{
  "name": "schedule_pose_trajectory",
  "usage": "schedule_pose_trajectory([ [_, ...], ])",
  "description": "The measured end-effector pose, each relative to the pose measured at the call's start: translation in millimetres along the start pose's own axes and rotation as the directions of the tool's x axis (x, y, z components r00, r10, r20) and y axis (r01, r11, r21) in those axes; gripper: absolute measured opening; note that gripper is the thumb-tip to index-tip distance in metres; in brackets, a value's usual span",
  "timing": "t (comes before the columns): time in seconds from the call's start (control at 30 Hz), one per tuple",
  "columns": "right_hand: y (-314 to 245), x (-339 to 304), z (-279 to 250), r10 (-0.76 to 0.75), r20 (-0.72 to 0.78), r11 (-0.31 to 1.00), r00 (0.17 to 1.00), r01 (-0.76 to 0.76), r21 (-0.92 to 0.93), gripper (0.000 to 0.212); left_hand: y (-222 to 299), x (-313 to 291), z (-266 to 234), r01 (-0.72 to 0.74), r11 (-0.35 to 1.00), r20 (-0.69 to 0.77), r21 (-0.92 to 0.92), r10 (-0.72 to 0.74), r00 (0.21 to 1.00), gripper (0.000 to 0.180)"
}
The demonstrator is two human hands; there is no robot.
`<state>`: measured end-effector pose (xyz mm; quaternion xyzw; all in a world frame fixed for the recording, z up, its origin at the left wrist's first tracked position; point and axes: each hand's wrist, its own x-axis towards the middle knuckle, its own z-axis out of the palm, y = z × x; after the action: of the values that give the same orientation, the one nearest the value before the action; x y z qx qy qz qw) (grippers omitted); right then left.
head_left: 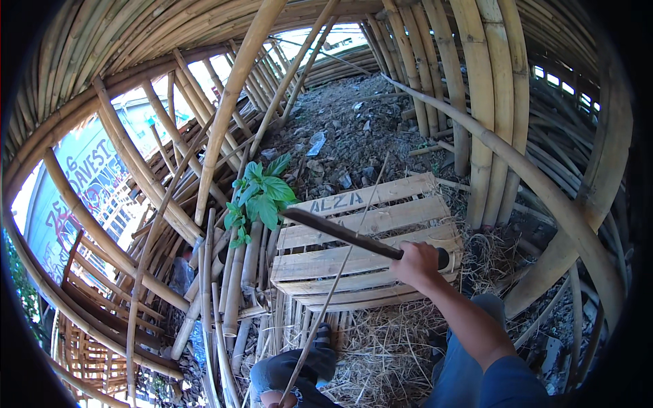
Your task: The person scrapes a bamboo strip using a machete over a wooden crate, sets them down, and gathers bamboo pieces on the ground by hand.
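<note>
My right hand (416,264) is closed round the grip of a machete (340,233). Its dark blade points left, held over a slatted wooden crate (360,224). At the lower edge, only part of my left hand (277,399) shows, closed on the near end of a thin bamboo strip (333,282). That strip slants up and away across the crate, passing close to the blade; whether the two touch, I cannot tell. Dry straw and shavings (388,347) lie on the ground between my legs and the crate.
A green leafy plant (262,194) grows left of the crate, beside several bamboo poles (235,279). A thick bamboo pole (517,160) slants across the right side, near upright bamboo posts (500,102). Rubble and soil (340,129) cover the ground beyond.
</note>
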<state>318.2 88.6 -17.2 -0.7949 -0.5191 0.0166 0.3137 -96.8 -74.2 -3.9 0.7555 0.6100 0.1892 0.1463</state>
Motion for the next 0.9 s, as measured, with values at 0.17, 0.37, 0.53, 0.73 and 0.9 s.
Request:
schedule_pose_trajectory([
  [0.17, -4.1, -13.1, 6.0, -0.013, 0.023, 1.000, 1.000, 0.013, -0.022, 0.020, -2.1, -1.1, -3.7, 0.000, 1.000, 0.002, 0.001, 0.000, 1.000, 0.016],
  [0.37, 11.2, 0.5, 6.9, -0.019, -0.050, 0.999, 0.999, 0.016, -0.049, 0.022, -1.9, 1.0, -4.0, -0.010, 1.000, 0.011, -0.003, 0.010, 1.000, 0.016],
  [0.53, 6.6, 3.5, 3.4, -0.021, -0.013, 0.999, 1.000, 0.020, -0.044, 0.021, -4.1, -5.6, -6.0, -0.014, 1.000, -0.006, -0.018, 0.014, 1.000, 0.017],
  [0.73, 6.6, -9.7, 12.8, -0.017, 0.057, 0.998, 0.998, 0.020, -0.064, 0.023, -6.3, -12.8, -20.6, -0.050, 0.999, 0.012, -0.021, 0.050, 0.999, 0.017],
  [0.9, 17.6, 25.9, -17.8, 0.199, 0.116, 0.980, 0.973, -0.197, -0.023, 0.027, -75.1, -65.6, -22.9, 0.085, 0.850, 0.035, -0.520, -0.078, 0.996, 0.023],
])
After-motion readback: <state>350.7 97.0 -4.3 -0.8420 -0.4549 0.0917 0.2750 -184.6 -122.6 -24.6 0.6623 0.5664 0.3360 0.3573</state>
